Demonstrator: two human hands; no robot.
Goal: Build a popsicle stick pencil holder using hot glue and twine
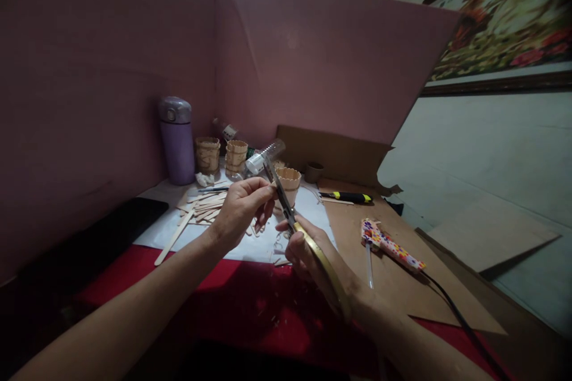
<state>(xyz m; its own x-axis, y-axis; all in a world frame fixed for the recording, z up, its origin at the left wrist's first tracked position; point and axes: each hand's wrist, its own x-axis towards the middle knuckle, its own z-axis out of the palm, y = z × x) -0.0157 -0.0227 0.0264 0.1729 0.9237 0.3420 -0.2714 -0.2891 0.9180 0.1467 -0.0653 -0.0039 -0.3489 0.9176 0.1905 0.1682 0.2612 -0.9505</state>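
Observation:
My right hand (313,250) grips a pair of scissors (282,193) by the gold handles, with the blades pointing up and away. My left hand (241,211) is closed in a pinch beside the blades. Between its thumb and finger shows a small pale end of what looks like a craft stick (274,183), mostly hidden by the fingers. Just behind the blades stands a cup made of craft sticks (289,180) with a scalloped rim, partly covered. A pile of loose craft sticks (208,207) lies left of my left hand on white paper.
A purple flask (177,143), two decorated stick cups (208,155) (236,158) and a clear plastic bottle (266,156) stand or lie behind. On the cardboard (402,277) at right are a utility knife (351,197) and a flowered glue gun (391,244) with its cord. A small dark pot (314,171) is behind.

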